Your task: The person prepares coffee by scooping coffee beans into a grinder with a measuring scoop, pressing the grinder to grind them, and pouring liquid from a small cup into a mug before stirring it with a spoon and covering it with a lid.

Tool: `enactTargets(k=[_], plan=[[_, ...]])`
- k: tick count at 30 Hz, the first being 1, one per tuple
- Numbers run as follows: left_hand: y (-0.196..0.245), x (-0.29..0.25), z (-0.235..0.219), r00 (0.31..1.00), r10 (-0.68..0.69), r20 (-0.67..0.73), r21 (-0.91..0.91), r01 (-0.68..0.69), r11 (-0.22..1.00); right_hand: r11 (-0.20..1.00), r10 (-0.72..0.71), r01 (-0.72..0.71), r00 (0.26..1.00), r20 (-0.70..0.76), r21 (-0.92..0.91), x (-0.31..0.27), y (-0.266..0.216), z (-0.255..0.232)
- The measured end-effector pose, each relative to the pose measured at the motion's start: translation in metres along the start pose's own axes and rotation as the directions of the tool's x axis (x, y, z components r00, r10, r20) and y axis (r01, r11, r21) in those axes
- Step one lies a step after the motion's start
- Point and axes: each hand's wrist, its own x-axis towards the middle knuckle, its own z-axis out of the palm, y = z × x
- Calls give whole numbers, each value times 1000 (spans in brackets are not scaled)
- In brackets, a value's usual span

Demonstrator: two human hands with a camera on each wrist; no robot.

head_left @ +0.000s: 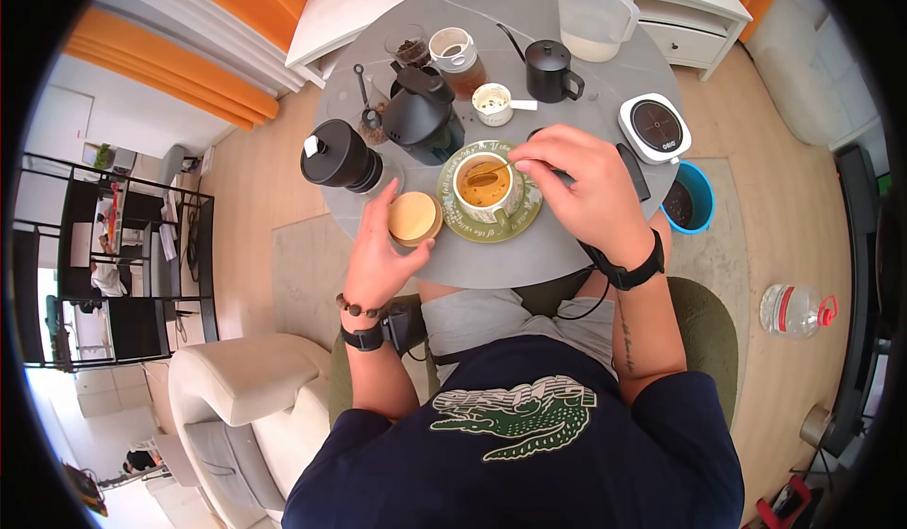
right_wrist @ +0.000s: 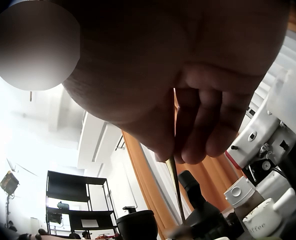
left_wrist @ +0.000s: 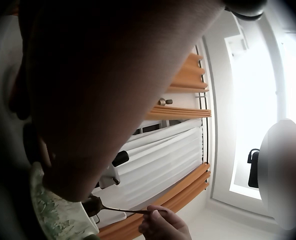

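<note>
My right hand (head_left: pixel 590 189) pinches the thin handle of a gold-coloured spoon (head_left: pixel 493 169) between thumb and fingertips. The spoon's bowl dips into brown, foamy liquid in a patterned cup (head_left: pixel 515 204). That cup stands on a green saucer (head_left: pixel 510 230) with pale lettering round its rim. To the left, my left hand (head_left: pixel 373 260) holds a small round container (head_left: pixel 414 219) with a pale top and wooden rim, thumb at its near side and index finger along its far left side. In the right wrist view the spoon handle (right_wrist: pixel 175 182) runs down from the fingertips.
Behind the cup stand a black pitcher (head_left: pixel 425 118), a white measuring cup (head_left: pixel 492 104) and a black gooseneck kettle (head_left: pixel 550 71). A black coffee grinder (head_left: pixel 338 156) is at left. A kitchen scale (head_left: pixel 656 127) lies at the table's right edge, above a blue bucket (head_left: pixel 700 194).
</note>
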Motion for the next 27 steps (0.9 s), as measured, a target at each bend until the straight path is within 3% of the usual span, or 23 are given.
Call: enactTargets(k=[3, 6, 9, 13, 15, 22, 24, 25, 27], plan=[[-2, 0, 0, 1000, 3, 12, -48, -2, 999, 997, 45, -42, 998, -40, 70, 2, -5, -3], [-5, -1, 2, 1000, 5, 19, -79, -3, 997, 1000, 10, -10, 1000, 17, -20, 3, 0, -6], [-6, 1, 1, 1000, 7, 19, -89, -5, 996, 997, 46, -44, 998, -33, 58, 3, -3, -6], [-6, 0, 2, 999, 2, 33, -99, 1, 995, 1000, 5, -5, 1000, -6, 13, 2, 0, -8], [-5, 1, 2, 1000, 0, 30, -106, 3, 994, 993, 82, -82, 997, 6, 79, 2, -3, -9], [-8, -1, 4, 1000, -1, 25, -118, 4, 993, 984, 152, -152, 988, 14, 94, 4, 7, -10], [-8, -1, 4, 1000, -1, 28, -129, 5, 992, 981, 154, -130, 974, -167, 146, 11, 17, -7], [-9, 0, 4, 999, -1, 32, -139, 6, 990, 981, 153, -129, 974, -167, 146, 17, 23, -6], [-9, -1, 4, 1000, -1, 30, -140, 5, 990, 968, 249, -225, 920, -302, 113, 31, 32, -4]])
